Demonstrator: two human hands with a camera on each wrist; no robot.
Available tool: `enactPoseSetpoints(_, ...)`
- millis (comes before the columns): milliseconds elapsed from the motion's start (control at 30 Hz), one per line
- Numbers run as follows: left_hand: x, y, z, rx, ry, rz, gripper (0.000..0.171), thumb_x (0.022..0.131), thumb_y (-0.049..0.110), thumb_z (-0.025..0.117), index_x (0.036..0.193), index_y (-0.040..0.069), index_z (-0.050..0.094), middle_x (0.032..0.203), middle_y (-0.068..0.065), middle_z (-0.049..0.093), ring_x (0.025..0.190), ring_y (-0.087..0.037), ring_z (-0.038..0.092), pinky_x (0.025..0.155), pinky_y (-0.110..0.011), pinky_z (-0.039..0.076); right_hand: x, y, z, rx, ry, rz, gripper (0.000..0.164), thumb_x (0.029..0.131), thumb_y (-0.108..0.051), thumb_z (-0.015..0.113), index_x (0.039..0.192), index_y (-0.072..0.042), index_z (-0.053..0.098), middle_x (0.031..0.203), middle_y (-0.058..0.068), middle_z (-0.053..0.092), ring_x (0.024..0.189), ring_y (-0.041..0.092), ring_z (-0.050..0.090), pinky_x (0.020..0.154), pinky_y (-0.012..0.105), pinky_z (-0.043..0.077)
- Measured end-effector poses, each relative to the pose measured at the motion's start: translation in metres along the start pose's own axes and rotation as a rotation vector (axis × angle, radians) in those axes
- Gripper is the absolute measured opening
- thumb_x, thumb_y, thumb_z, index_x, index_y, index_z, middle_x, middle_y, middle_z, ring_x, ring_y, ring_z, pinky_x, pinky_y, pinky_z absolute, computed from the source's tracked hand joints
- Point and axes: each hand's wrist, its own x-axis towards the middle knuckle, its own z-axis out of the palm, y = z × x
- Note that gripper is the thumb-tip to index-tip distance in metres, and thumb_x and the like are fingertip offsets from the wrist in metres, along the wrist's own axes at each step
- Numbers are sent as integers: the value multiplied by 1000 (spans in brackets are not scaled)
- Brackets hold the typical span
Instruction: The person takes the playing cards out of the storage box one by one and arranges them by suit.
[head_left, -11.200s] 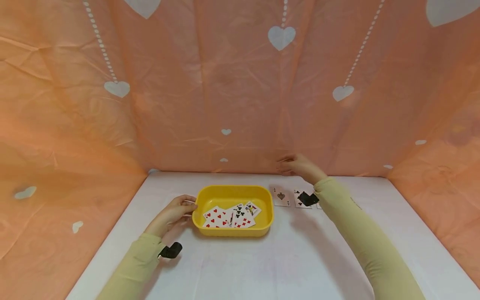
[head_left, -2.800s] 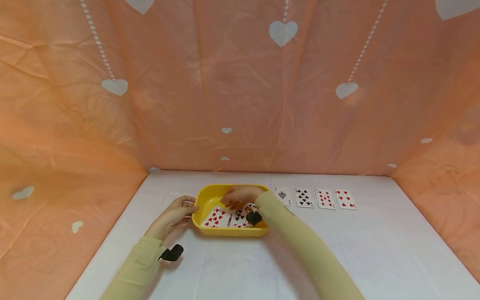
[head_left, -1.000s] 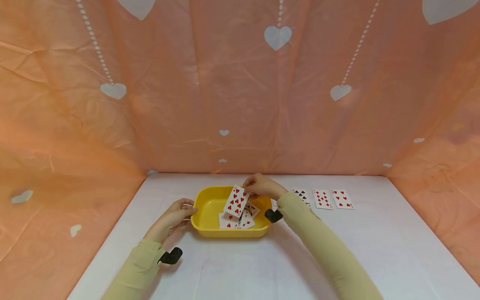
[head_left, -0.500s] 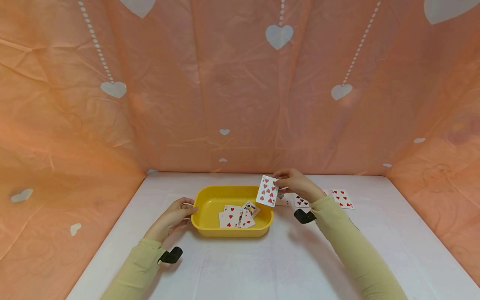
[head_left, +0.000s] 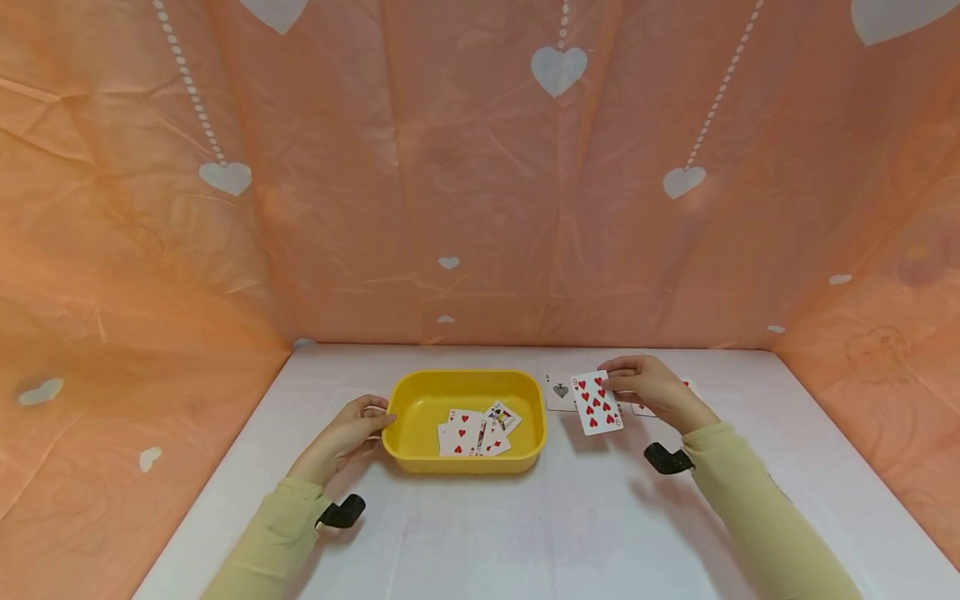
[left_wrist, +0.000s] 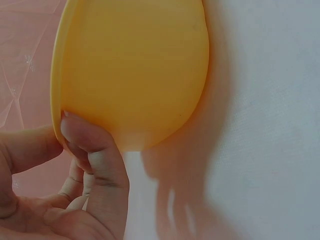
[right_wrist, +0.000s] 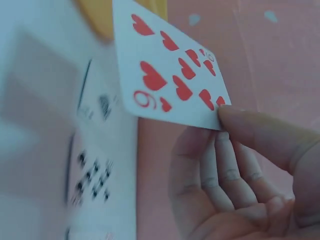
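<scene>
My right hand [head_left: 651, 390] pinches a nine of hearts [head_left: 596, 403] by its edge between thumb and fingers. The card is held face toward me above the table, over the row of laid cards. In the right wrist view the nine of hearts [right_wrist: 172, 75] hangs tilted from the thumb [right_wrist: 265, 135]. My left hand [head_left: 347, 435] grips the left rim of a yellow plastic tub [head_left: 465, 465], thumb on one side of the wall and fingers on the other. Inside the tub lie several overlapping playing cards [head_left: 462, 432], a jack-like face card [head_left: 502, 417] among them.
Right of the tub, cards lie face up in a row. The ace of spades [head_left: 560, 392] shows; a clubs card [right_wrist: 92, 175] appears in the right wrist view. Other cards are mostly behind the right hand. An orange curtain [head_left: 480, 208] with hearts encloses the white table [head_left: 480, 533].
My right hand has lifted the nine of hearts out of the tub and carried it right, over the row. Four seconds aside, my left hand stays on the tub's rim.
</scene>
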Motion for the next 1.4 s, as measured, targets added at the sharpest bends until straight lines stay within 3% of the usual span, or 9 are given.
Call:
enactPoseSetpoints(300,-2,1,-1,3,12,-9,31,96,6,55,122,-5,41,101,-18,58,79,-19,59,67,-29,49,-35,34,-49,82,-10,-44,41,94,0,56,126,21,44,105,6,65,92,12,65,81,29,52)
enactPoseSetpoints(533,-1,3,-1,0,12,0,32,96,7,56,122,-5,41,99,-16,59,76,-17,59,66,-29,50,-60,59,-86,94,63,79,36,94,-7,60,125,9,53,103,0,66,91,9,64,82,30,51)
enactPoseSetpoints(767,-2,4,0,2,5,3,33,96,7,56,122,-6,40,99,-16,59,76,-17,59,65,-28,50,-81,78,-113,14,109,182,48,94,-14,61,129,15,44,104,2,66,90,10,64,81,32,52)
enactPoseSetpoints(1100,-2,3,-1,7,13,-15,31,97,9,56,122,-4,41,100,-16,58,79,-19,58,66,-29,48,-83,85,-132,-56,209,310,36,91,-12,64,116,13,55,88,0,65,76,12,64,72,29,54)
enactPoseSetpoints(1400,-1,0,0,0,17,-18,30,96,8,55,121,-3,42,97,-13,57,76,-17,58,63,-27,47,-75,88,-131,-99,222,286,32,89,-9,65,110,16,58,84,1,65,72,13,64,69,29,54)
